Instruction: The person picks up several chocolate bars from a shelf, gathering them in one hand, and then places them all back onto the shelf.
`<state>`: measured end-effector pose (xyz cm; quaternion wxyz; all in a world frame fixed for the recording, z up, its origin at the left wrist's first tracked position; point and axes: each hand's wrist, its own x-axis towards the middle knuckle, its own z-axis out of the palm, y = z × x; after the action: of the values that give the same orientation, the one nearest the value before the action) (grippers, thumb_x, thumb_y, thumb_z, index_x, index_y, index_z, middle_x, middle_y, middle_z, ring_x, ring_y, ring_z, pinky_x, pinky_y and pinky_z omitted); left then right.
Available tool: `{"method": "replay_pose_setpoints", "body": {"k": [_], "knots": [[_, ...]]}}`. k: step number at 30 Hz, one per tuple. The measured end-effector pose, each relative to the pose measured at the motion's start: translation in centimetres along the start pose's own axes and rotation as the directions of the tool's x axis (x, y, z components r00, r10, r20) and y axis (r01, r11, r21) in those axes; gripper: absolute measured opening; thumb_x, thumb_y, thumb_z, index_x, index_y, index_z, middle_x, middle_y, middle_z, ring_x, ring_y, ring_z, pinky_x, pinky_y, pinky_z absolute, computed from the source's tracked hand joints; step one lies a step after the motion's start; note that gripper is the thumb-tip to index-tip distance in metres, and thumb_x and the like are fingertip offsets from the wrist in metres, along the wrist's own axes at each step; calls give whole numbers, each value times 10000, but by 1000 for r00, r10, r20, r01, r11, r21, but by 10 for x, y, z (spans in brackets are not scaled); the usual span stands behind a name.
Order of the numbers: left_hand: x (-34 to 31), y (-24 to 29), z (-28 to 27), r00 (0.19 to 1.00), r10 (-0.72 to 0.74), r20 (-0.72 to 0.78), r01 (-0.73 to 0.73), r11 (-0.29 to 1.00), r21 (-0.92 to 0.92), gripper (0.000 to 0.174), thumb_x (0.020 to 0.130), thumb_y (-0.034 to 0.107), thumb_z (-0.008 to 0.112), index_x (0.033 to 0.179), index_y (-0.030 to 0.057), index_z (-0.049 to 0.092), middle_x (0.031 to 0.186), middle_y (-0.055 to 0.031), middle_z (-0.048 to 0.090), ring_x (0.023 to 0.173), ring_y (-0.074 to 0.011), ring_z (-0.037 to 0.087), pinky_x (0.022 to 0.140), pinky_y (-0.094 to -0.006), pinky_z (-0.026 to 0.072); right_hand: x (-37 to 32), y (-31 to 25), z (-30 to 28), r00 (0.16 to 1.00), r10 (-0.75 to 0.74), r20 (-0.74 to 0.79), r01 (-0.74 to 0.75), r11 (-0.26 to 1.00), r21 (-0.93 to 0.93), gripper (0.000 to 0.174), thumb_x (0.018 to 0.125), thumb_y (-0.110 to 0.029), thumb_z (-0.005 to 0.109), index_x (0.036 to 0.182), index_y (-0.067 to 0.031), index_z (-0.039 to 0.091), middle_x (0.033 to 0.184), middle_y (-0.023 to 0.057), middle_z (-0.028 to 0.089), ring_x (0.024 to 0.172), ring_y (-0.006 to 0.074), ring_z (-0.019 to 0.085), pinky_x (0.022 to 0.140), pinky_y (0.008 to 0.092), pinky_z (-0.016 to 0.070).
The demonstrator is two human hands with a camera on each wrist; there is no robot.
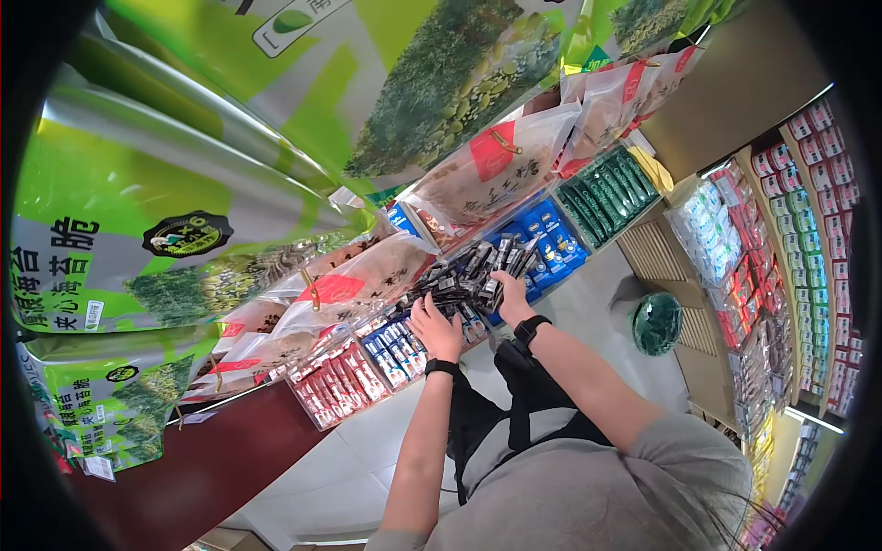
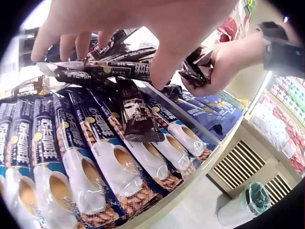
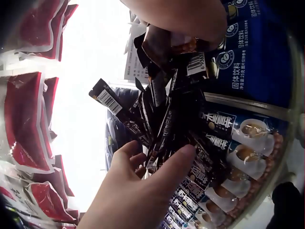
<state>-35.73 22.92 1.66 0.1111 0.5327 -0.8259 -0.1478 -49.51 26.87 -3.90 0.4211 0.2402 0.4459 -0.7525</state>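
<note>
Slim dark sachets [image 1: 469,275] lie in a loose heap over a divided display bin. My left hand [image 1: 435,329] is at the heap's near left side; in the left wrist view the thumb and fingers of this left hand [image 2: 138,28] span a dark sachet [image 2: 114,69] and grip it by its ends. Across the heap, my right hand [image 1: 511,298] holds several dark sachets, their ends showing beside its fingers. The right wrist view shows this right hand [image 3: 190,19] above the heap, curled round a dark packet [image 3: 156,45], part of it hidden, with the left hand [image 3: 138,193] below.
Blue coffee sticks [image 2: 90,157] stand in rows under the heap. Red sticks [image 1: 340,386] fill the left compartment; blue packets [image 1: 548,241] and green packs [image 1: 608,197] sit to the right. Large green bags [image 1: 276,110] hang close above. A lined bin [image 1: 656,323] stands on the floor.
</note>
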Motion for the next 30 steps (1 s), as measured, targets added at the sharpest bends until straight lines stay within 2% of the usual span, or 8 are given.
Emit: {"method": "replay_pose_setpoints", "body": {"k": [4, 10, 13, 16, 20, 24, 26, 30], "knots": [[-3, 20, -28, 990, 132, -40, -136, 979, -150, 529, 663, 144, 627, 1128, 24, 405, 1123, -158, 410, 1057, -310, 370, 907, -412, 269, -32, -34, -6, 959, 237, 154, -240, 971, 1, 221, 646, 33, 558, 862, -9, 534, 752, 64, 564, 658, 191, 561, 613, 326, 472], [-15, 52, -84, 960, 256, 112, -132, 769, -625, 380, 772, 130, 553, 1112, 16, 427, 959, -144, 500, 866, -268, 501, 753, -339, 408, -115, -78, 29, 915, 109, 389, 7, 958, -286, 276, 652, 22, 593, 919, 2, 525, 812, 71, 587, 738, 172, 585, 642, 276, 479], [-27, 58, -103, 935, 113, 336, 205, 601, -773, 400, 819, 163, 509, 1164, 6, 379, 992, -146, 505, 839, -227, 528, 690, -315, 435, -145, -65, 32, 723, -198, 662, 587, 681, -438, 488, 656, -49, 646, 1070, -15, 390, 860, 81, 582, 740, 170, 579, 649, 264, 455], [-32, 42, -101, 886, 94, 455, 302, 627, -718, 416, 866, 215, 431, 1213, 9, 329, 1072, -149, 487, 851, -219, 532, 691, -281, 439, -182, -56, 37, 747, -205, 632, 658, 361, -661, 535, 648, -104, 663, 1087, -15, 369, 849, 126, 579, 765, 216, 585, 663, 282, 454], [-50, 17, -107, 899, 117, 421, 379, 271, -885, 364, 891, 211, 356, 1194, 9, 350, 1065, -69, 501, 880, -171, 515, 697, -245, 428, -203, -37, 37, 637, -233, 735, 768, 105, -632, 554, 632, -180, 686, 1083, -8, 413, 866, 170, 573, 813, 326, 562, 678, 330, 449], [-53, -18, -150, 772, 203, 602, 604, 60, -795, 271, 890, 222, 334, 1040, 48, 478, 933, -21, 503, 791, -102, 492, 587, -200, 395, -233, -21, 51, 605, -93, 790, 796, 78, -600, 568, 625, -190, 697, 1089, -2, 428, 879, 172, 572, 810, 328, 562, 676, 340, 446], [-54, -55, -149, 802, 211, 559, 461, 377, -803, 251, 876, 224, 351, 977, 50, 501, 794, -29, 495, 618, -91, 460, 499, -199, 344, -249, -8, 61, 579, -60, 813, 810, 159, -565, 563, 629, -176, 695, 1091, -3, 424, 881, 168, 566, 824, 293, 567, 688, 324, 441], [-54, -88, -219, 640, 429, 638, 743, -133, -656, 205, 892, 218, 336, 926, 40, 430, 546, 28, 314, 433, -57, 292, 396, -194, 226, -257, 19, 81, 451, -257, 855, 881, 279, -382, 493, 636, -62, 674, 1065, -2, 440, 876, 79, 559, 776, 168, 534, 700, 286, 430]]}}
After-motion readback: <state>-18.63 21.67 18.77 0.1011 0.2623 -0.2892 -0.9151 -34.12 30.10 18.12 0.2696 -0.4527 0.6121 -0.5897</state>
